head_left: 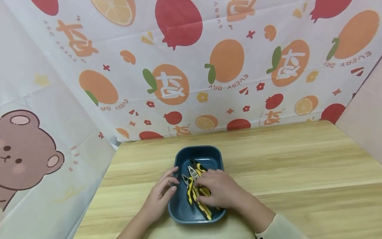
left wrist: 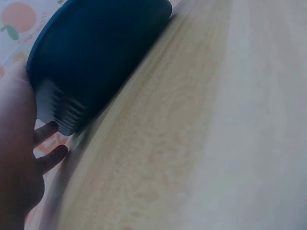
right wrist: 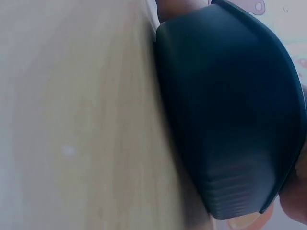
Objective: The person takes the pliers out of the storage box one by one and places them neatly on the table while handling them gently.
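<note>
A dark blue plastic bin (head_left: 180, 209) stands on the table, holding several pliers with yellow-and-black handles. My left hand (head_left: 159, 196) is at the bin's left side, fingers loosely bent at the rim and nothing held. Inside the bin, my right hand (head_left: 221, 189) grips the pliers (head_left: 192, 172) in the middle, thumb and fingers bent around handles that it partly covers. Another pair of pliers (head_left: 190, 192) lies just left of those fingers. Farther back, a dark plier head (head_left: 194, 163) shows. Both wrist views show the bin (left wrist: 100, 48) from outside, its contents hidden.
The wood-grain table (head_left: 286, 166) extends to both sides of the bin. A fruit-printed cloth (head_left: 191, 73) hangs behind its back edge. At the left hangs a pale cloth with a bear print (head_left: 27, 152).
</note>
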Demonstrator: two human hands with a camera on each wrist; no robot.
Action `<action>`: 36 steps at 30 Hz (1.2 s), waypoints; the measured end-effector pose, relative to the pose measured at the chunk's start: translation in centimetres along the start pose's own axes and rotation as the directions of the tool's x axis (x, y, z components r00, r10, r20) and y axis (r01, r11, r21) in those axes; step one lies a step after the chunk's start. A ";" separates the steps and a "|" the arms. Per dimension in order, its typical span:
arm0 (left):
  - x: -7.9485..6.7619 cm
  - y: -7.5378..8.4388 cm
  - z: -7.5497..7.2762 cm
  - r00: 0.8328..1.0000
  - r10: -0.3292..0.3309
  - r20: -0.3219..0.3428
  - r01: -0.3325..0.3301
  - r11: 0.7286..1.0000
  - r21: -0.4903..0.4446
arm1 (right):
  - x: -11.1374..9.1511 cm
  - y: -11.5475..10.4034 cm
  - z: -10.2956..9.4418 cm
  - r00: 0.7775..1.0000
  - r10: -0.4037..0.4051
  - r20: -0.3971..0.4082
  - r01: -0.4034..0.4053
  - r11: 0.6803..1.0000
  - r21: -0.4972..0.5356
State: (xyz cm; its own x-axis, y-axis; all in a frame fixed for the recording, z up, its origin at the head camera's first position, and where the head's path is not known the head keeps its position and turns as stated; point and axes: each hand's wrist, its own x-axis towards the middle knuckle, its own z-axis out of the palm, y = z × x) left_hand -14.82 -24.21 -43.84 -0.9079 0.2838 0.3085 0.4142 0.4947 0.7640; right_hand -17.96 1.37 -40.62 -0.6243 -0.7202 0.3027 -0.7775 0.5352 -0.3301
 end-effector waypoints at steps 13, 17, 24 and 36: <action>0.5 0.0 0.2 1.000 -0.010 0.003 0.010 0.999 -0.031 | 0.9 -0.9 -0.2 0.966 0.165 0.200 -0.147 0.984 -0.100; 0.3 -0.2 0.0 1.000 0.002 0.016 -0.001 0.997 -0.072 | 1.8 -1.8 0.4 0.948 0.201 0.248 -0.167 0.974 -0.151; 1.0 -0.7 -0.7 1.000 0.029 0.009 -0.028 0.994 -0.105 | 3.0 -2.3 0.5 0.950 0.216 0.226 -0.177 0.967 -0.182; 1.0 -1.2 -0.4 0.999 0.031 0.032 -0.027 0.995 -0.099 | 2.3 -1.5 0.9 0.978 0.188 0.087 -0.175 0.975 -0.135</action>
State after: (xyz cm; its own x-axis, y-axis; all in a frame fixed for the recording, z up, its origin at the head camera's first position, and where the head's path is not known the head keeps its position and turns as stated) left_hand -16.20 -24.81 -44.25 -0.8923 0.3252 0.3132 0.4303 0.4026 0.8079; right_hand -18.12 -1.47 -40.26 -0.7501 -0.6426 0.1564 -0.6593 0.7076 -0.2542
